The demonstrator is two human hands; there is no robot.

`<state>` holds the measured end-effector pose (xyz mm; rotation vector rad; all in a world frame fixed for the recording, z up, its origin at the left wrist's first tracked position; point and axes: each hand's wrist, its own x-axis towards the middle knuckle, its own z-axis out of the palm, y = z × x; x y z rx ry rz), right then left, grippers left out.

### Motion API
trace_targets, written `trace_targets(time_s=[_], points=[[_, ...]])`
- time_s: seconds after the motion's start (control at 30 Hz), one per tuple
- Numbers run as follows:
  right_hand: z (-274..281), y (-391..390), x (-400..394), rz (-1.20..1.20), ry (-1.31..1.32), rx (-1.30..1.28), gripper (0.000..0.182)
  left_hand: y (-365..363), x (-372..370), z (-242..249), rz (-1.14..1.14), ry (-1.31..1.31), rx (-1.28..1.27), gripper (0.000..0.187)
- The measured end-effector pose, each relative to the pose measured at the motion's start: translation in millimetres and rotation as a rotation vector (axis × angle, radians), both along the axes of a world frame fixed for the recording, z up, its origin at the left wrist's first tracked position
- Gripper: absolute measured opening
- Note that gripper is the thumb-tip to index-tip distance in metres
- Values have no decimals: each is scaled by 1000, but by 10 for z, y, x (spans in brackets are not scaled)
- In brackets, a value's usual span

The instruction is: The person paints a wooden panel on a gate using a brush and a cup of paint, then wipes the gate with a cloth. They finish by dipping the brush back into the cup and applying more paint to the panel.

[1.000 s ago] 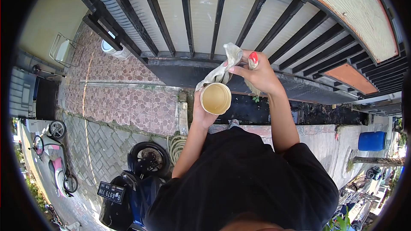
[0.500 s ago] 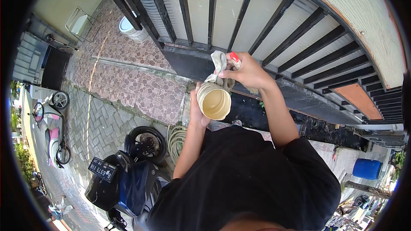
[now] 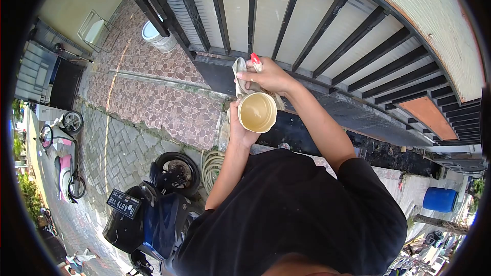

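Observation:
My left hand (image 3: 241, 129) is wrapped round the side of a cream-coloured cup (image 3: 257, 113), whose open mouth faces the camera. Pale liquid or residue shows inside it. Just beyond the cup's rim, my right hand (image 3: 267, 77) is closed on a greyish-white rag (image 3: 239, 69). A red-tipped tool (image 3: 255, 59) also sticks out from the fingers of my right hand; its lower part is hidden. The rag hangs beside and behind the cup.
A black barred fence (image 3: 286, 15) stands in front. Behind my left arm are a parked dark motorcycle (image 3: 158, 214) and a coiled hose (image 3: 211, 167). A white bucket (image 3: 159, 37) sits on the tiles. A blue barrel (image 3: 439, 200) is at the right.
My right hand has moved left with the rag and the red-tipped tool. The cup has risen slightly and its mouth is turned more squarely towards the camera.

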<state>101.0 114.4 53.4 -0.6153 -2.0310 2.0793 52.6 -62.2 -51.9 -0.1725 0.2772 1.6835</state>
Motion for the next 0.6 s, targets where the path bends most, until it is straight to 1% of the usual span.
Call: trace_targets(time_s=[0.03, 0.07, 0.1, 0.17, 0.2, 0.27, 0.3, 0.37, 0.43, 0.47, 0.5, 0.53, 0.57, 0.6], points=[[16, 11, 23, -52, -27, -30, 25, 13, 0, -52, 21, -41, 27, 64], [-166, 54, 44, -103, 9, 35, 38, 31, -4, -92, 41, -82, 54, 65], [-85, 64, 111, -112, 7, 34, 38, 46, -10, -119, 32, -84, 54, 65], [177, 59, 334, -227, -77, 18, 51, 66, -34, -171, 36, -116, 123, 60], [204, 98, 451, -280, -107, 44, 60, 81, -71, -224, 24, -119, 125, 60], [201, 191, 680, -438, -6, 37, 61, 84, -137, -332, -28, -61, 138, 54], [174, 269, 818, -498, 29, 40, 62, 106, -144, -319, -43, -66, 140, 54], [159, 342, 1063, -604, 127, 36, 60, 138, -148, -221, 26, -32, 98, 49], [176, 350, 1292, -601, 69, 135, 61, 219, -125, -33, 18, -35, 127, 49], [205, 302, 1374, -603, -2, 165, 62, 276, -104, 107, -69, -14, 297, 49], [165, 276, 1432, -610, 0, 164, 62, 319, -78, 184, -157, 5, 466, 50], [91, 258, 1489, -556, -115, 189, 61, 347, -52, 148, -166, 5, 466, 50], [38, 232, 1541, -501, -230, 211, 60, 372, -22, 77, -150, -23, 407, 50], [18, 186, 1553, -454, -279, 230, 56, 389, 6, 39, -133, -52, 348, 50]])
